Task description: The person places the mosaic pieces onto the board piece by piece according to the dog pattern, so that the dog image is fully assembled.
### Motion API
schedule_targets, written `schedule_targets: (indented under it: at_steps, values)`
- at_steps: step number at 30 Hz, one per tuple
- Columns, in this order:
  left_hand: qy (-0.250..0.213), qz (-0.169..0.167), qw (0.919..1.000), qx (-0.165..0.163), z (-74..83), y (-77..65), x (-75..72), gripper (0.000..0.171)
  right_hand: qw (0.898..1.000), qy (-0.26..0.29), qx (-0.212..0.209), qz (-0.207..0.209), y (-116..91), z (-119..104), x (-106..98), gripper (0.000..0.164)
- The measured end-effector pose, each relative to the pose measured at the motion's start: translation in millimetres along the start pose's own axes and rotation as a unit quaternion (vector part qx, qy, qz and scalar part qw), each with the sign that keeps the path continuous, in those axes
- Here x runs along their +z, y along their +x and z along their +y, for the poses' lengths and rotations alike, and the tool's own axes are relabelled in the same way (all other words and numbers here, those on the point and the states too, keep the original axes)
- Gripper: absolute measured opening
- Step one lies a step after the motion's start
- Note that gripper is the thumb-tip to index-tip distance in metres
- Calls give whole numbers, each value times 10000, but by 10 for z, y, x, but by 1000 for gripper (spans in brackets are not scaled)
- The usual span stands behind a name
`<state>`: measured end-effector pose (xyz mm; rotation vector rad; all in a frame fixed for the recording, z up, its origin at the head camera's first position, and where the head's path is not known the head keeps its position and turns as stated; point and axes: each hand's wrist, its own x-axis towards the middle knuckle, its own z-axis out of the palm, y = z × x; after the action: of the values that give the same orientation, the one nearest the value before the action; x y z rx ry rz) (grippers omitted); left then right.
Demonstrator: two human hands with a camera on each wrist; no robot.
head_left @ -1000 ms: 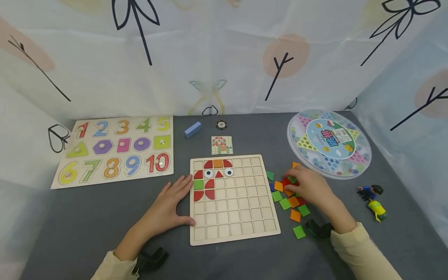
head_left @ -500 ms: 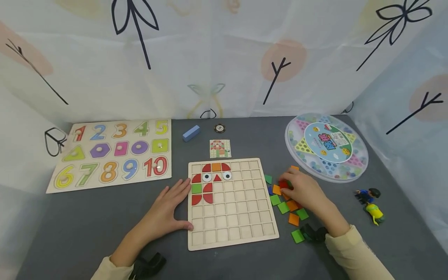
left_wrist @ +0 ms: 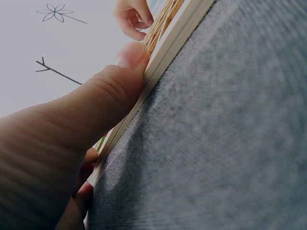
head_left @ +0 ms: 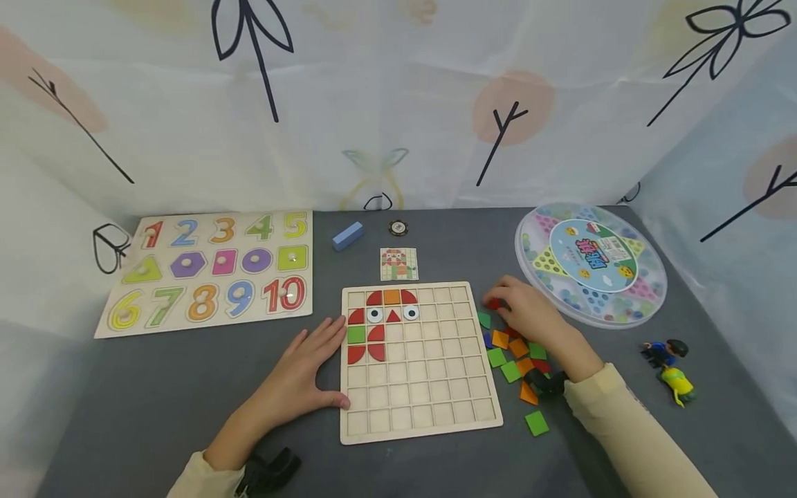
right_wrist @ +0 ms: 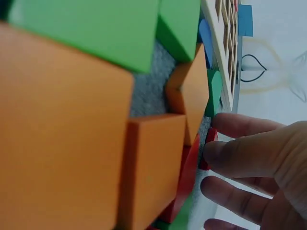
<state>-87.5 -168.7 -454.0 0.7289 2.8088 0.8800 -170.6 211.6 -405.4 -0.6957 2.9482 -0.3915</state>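
Note:
A wooden grid board lies in the middle of the table, with red, orange and green tiles and two eye tiles in its upper left squares. My left hand touches its left edge, fingers spread and straight. In the left wrist view the thumb presses against the board's side. My right hand pinches a red tile beside the board's upper right corner. The right wrist view shows this red tile between thumb and finger; its full shape is hidden.
Loose tiles, among them a green tile and an orange tile, lie right of the board. A pattern card, blue block and round token sit behind it. A number puzzle, round game box and toy figures stand around.
My right hand has moved away from the middle of the tile pile to its far left end, carrying the red tile. The left hand stays at the board's edge.

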Motion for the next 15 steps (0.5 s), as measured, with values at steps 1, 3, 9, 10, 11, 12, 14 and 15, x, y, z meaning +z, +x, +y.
schedule_targets:
  at_steps: [1, 3, 9, 10, 11, 12, 14, 15]
  values:
    - [-11, 21, 10000, 20, 2, 5, 4, 112, 10000, 5, 1, 5, -1, 2, -4, 21]
    - [-43, 90, 9999, 66, 3, 9, 9, 112, 9999, 14, 99, 41, -1, 1, -3, 23]
    - [-58, 201, 9997, 123, -2, 2, 23, 112, 9970, -163, 733, 189, 17, -23, 32, 34]
    - [-59, 192, 9997, 121, -4, 3, 23, 112, 9966, -180, 780, 201, 23, -29, 35, 32]
    - [-50, 165, 9998, 97, -4, 4, 22, 113, 9962, -202, 816, 216, 27, -36, 36, 31]
    - [-48, 139, 9998, 95, -4, 7, 20, 113, 9961, -224, 822, 239, 29, -48, 34, 29]
    - [-34, 59, 10000, 64, -4, 17, 13, 113, 9963, -225, 759, 320, 26, -87, 22, 28]
    - [-30, 35, 10000, 59, -4, 24, 9, 113, 9968, -205, 677, 376, 24, -122, 13, 28]
